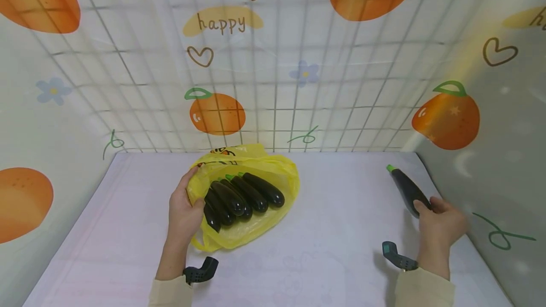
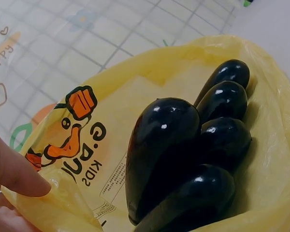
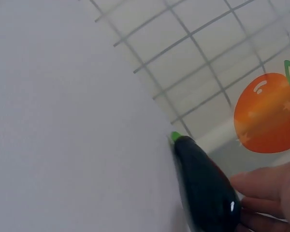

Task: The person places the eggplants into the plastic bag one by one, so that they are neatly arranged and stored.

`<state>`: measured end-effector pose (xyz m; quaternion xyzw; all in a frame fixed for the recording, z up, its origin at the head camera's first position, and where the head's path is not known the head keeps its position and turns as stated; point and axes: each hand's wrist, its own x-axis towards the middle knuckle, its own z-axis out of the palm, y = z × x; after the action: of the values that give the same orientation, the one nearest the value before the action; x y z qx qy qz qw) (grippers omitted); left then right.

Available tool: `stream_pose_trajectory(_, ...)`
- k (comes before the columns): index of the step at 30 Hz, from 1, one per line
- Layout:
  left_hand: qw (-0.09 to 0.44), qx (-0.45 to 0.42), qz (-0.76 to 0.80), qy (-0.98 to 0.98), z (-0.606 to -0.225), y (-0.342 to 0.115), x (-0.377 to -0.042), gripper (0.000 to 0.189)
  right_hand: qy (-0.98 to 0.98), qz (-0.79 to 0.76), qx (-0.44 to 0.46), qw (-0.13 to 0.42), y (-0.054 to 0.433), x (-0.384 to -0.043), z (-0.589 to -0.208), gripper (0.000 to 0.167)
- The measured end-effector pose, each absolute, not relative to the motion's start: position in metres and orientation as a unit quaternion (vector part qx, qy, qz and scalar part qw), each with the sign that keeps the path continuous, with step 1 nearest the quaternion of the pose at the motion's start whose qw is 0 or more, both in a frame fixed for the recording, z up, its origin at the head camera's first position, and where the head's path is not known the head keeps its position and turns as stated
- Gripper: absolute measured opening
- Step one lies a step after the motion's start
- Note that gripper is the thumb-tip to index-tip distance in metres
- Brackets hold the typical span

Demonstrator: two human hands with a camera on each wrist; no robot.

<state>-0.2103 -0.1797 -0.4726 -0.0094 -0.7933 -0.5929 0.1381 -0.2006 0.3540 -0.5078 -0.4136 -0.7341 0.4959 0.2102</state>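
A yellow plastic bag point(image 1: 273, 221) lies with its mouth spread wide, holding several dark eggplants point(image 1: 260, 188) with green stem ends. The left hand point(image 1: 184, 210) pinches the bag's left edge between thumb and fingers; in the left wrist view the thumb point(image 2: 24, 176) presses on the yellow film beside a printed duck. On the far right of the table, the right hand point(image 1: 443, 221) grips a single eggplant point(image 1: 407, 186) by its thick lower end. Its green stem points up and left, away from the hand. The right wrist view shows fingers point(image 3: 261, 186) against the same eggplant's side.
White cloth covers the table point(image 1: 332, 231). A wire grid behind a printed curtain point(image 1: 277, 84) rises at the back edge, and curtain walls point(image 1: 503, 169) stand close on both sides. Each wrist wears a dark camera mount point(image 1: 201, 270).
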Motion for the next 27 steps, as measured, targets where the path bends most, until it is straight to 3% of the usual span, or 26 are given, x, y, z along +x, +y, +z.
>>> stream_pose_trajectory(10, 0.143, -0.014, -0.6, -0.787, -0.472, -0.18, -0.21, 0.076, -0.779, 0.432, -0.397, 0.223, 0.358, -0.199, -0.517, 0.05)
stream_pose_trajectory(27, 0.145, -0.012, -0.599, -0.788, -0.472, -0.181, -0.211, 0.075, -0.754, 0.453, -0.41, 0.24, 0.354, -0.205, -0.522, 0.049)
